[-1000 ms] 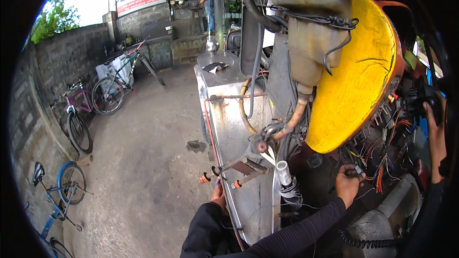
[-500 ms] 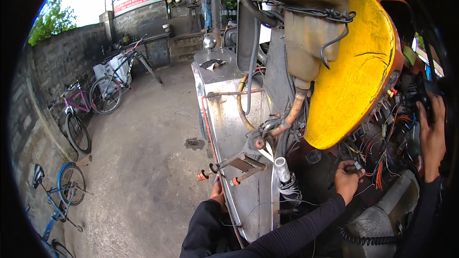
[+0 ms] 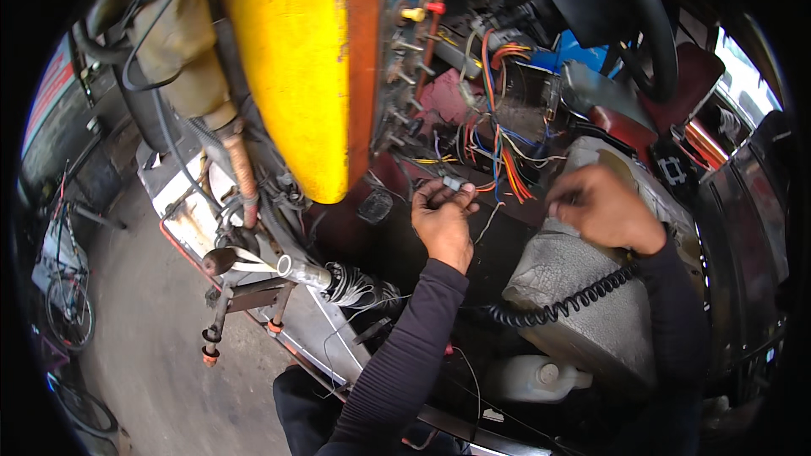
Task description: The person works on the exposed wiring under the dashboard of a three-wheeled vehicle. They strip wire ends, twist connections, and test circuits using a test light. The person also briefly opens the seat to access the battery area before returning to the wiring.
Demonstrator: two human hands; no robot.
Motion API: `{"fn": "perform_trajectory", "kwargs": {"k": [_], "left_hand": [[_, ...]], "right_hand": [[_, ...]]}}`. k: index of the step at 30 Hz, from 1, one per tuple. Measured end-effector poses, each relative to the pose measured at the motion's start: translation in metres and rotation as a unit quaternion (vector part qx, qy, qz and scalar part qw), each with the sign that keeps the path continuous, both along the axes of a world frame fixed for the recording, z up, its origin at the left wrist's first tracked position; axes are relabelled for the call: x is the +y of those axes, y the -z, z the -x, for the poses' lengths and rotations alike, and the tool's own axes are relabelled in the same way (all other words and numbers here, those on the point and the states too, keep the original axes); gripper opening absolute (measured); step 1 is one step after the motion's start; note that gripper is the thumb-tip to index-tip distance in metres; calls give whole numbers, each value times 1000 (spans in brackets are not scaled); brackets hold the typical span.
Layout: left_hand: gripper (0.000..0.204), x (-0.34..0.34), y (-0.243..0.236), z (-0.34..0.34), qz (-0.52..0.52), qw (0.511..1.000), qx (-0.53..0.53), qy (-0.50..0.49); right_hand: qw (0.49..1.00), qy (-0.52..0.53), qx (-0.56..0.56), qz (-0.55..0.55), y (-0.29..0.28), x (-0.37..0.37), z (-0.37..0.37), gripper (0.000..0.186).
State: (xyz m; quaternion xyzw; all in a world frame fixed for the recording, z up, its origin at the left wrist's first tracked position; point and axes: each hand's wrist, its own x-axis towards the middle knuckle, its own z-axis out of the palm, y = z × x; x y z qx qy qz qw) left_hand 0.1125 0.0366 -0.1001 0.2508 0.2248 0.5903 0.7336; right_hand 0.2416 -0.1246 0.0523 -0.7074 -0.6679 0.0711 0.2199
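My left hand (image 3: pixel 443 221) pinches a small pale grey wire connector (image 3: pixel 454 182) between thumb and fingers. Orange and red wires (image 3: pixel 513 176) with loose ends spread just right of it. More coloured wires (image 3: pixel 490 93) run up toward the dashboard. My right hand (image 3: pixel 610 209) hangs above a worn grey padded cover (image 3: pixel 562 266). Its fingers look curled but are smeared by motion, so whether they hold anything cannot be made out. A black coiled cord (image 3: pixel 557 311) passes below that hand.
A yellow body panel (image 3: pixel 291 76) stands beside a switch panel (image 3: pixel 401 59) with several levers. The steering wheel (image 3: pixel 655 25) is at upper right. Near the floor lies a whitish plastic jug (image 3: pixel 536 378). A metal pipe (image 3: pixel 302 272) and bracket (image 3: pixel 249 297) jut out at left.
The view has swung right and closer into the cab. My right hand has come away from the dark part near the steering wheel, moving down and inward. My left hand still pinches the connector.
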Motion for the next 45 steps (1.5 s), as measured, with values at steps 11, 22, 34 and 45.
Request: {"fn": "perform_trajectory", "kwargs": {"k": [11,22,34,45], "left_hand": [[49,-3,2,9,-25,999,0,39],[52,-7,0,9,-25,998,3,52],[60,-3,7,16,-3,994,-50,100],[56,0,10,15,6,990,-78,116]], "right_hand": [[948,29,317,-19,53,34,-3,27],[949,-17,315,-15,59,55,-9,20],[944,-104,310,-49,59,64,-16,25],[937,-138,308,-86,60,67,-15,16]]}}
